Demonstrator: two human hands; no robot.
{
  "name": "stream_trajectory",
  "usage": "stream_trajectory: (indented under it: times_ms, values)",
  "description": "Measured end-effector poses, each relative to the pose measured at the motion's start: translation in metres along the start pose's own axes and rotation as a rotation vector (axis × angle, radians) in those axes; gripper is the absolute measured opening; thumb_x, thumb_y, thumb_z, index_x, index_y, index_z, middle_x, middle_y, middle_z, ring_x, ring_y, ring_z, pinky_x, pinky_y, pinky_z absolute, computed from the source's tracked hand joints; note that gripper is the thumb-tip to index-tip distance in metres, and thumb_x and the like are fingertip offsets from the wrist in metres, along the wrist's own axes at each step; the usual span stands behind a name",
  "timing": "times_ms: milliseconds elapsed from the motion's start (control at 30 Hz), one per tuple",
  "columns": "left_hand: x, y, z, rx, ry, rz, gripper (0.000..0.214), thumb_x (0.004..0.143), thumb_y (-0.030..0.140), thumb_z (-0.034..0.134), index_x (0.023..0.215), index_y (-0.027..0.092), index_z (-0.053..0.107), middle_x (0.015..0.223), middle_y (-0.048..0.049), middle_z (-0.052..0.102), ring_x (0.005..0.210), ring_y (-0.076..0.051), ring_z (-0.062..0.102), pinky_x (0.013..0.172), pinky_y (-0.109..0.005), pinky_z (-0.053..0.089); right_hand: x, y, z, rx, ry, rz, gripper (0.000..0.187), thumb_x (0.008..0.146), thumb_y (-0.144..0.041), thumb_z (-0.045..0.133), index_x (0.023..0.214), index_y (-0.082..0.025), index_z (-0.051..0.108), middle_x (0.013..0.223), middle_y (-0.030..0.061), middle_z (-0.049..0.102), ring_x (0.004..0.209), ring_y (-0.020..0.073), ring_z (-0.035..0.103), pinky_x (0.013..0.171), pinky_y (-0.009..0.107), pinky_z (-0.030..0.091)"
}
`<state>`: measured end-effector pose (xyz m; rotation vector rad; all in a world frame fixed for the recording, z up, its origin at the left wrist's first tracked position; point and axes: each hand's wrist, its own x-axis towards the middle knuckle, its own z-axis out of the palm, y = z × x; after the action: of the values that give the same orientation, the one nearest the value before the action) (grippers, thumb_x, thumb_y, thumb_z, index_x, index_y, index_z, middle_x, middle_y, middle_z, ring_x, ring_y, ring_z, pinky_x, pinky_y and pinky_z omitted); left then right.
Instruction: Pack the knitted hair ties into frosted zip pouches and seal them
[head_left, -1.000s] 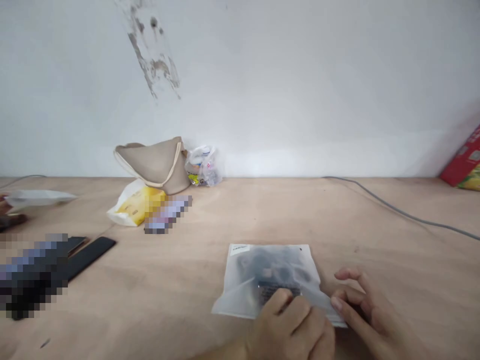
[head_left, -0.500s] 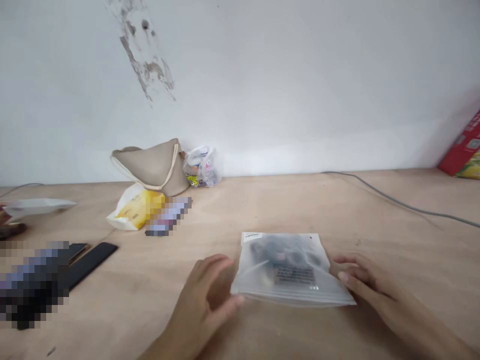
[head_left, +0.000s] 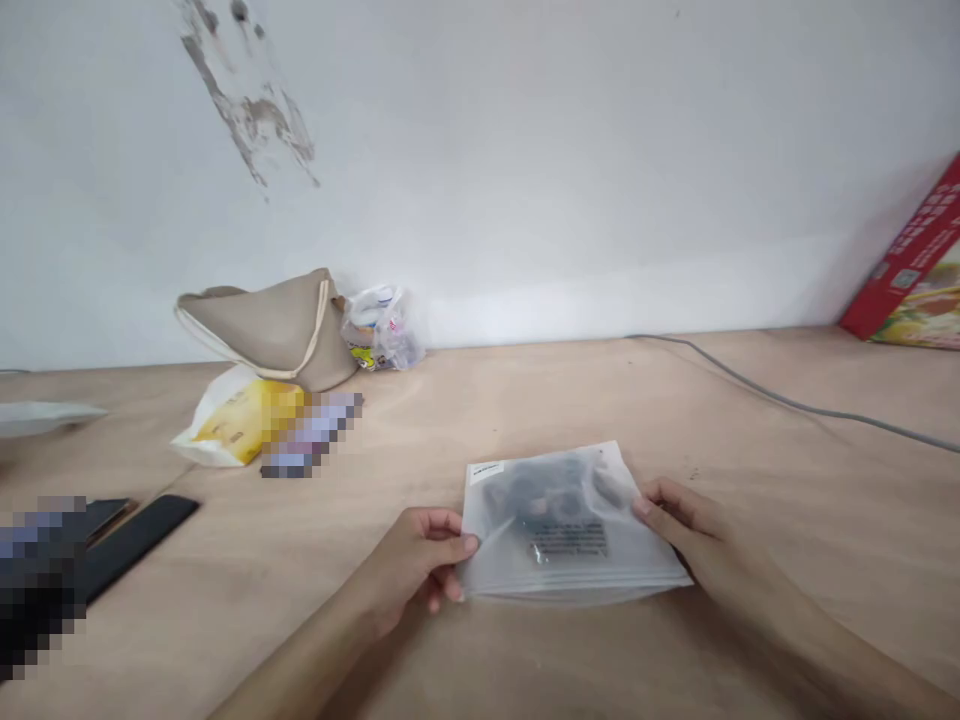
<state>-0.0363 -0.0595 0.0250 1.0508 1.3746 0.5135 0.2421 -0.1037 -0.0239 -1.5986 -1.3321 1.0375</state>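
A frosted zip bag (head_left: 487, 555) with dark contents and printed black text lies in front of me, its zip edge towards me. My left hand (head_left: 420, 560) pinches the bag's left edge between thumb and fingers. At the opposite side, my right hand (head_left: 686, 515) grips the right edge, thumb on top and fingers partly hidden beneath. What exactly the bag contains is blurred by the plastic.
A beige bag (head_left: 270, 325) and a clear plastic bag of items (head_left: 382, 330) stand against the wall. Nearer lie a yellow-white packet (head_left: 240, 420) and a pixelated flat object (head_left: 315, 435). A black flat case (head_left: 142, 545) is at left, a grey cable (head_left: 772, 392) and red box (head_left: 907, 265) at right.
My left hand has closed from a spread pose onto the bag's left edge. The right hand has taken hold of the right edge, and the bag has turned slightly. The view has shifted right.
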Motion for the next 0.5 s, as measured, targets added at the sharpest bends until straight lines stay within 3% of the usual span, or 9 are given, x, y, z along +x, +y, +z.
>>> stream_trajectory:
  times_ms: [100, 200, 367, 500]
  values:
    - [-0.002, 0.002, 0.004, -0.035, 0.028, 0.023, 0.033, 0.049, 0.037, 0.078, 0.063, 0.014, 0.059, 0.050, 0.0020, 0.061, 0.039, -0.009, 0.054, 0.036, -0.017, 0.039, -0.004, -0.001, 0.002, 0.083, -0.060, 0.000, 0.038, 0.081, -0.054, 0.051, 0.062, -0.021, 0.051, 0.051, -0.0048, 0.045, 0.047, 0.0109, 0.042, 0.044, 0.022, 0.031]
    - [-0.005, 0.004, 0.009, -0.049, 0.057, 0.119, 0.028, 0.054, 0.036, 0.077, 0.064, 0.015, 0.061, 0.056, 0.0010, 0.064, 0.048, -0.013, 0.061, 0.046, -0.021, 0.048, -0.007, -0.004, 0.004, 0.150, -0.085, -0.049, 0.033, 0.078, -0.053, 0.056, 0.067, -0.021, 0.054, 0.059, -0.0032, 0.052, 0.053, 0.0120, 0.048, 0.048, 0.023, 0.036]
    - [-0.010, -0.004, 0.011, 0.045, 0.187, 0.446, 0.017, 0.068, 0.035, 0.067, 0.071, 0.018, 0.068, 0.068, -0.0013, 0.069, 0.065, -0.016, 0.063, 0.058, -0.023, 0.047, -0.017, -0.009, -0.001, 0.125, 0.052, -0.196, 0.027, 0.081, -0.049, 0.055, 0.083, -0.023, 0.063, 0.083, 0.0033, 0.064, 0.078, 0.0193, 0.058, 0.069, 0.028, 0.044]
    - [-0.012, -0.017, 0.005, 0.349, 0.241, 0.563, 0.017, 0.073, 0.032, 0.062, 0.078, 0.022, 0.074, 0.073, -0.0021, 0.067, 0.065, -0.016, 0.056, 0.060, -0.025, 0.043, -0.030, -0.004, -0.007, -0.034, -0.068, -0.206, 0.026, 0.082, -0.048, 0.054, 0.085, -0.025, 0.065, 0.088, 0.0040, 0.067, 0.084, 0.0220, 0.061, 0.075, 0.031, 0.047]
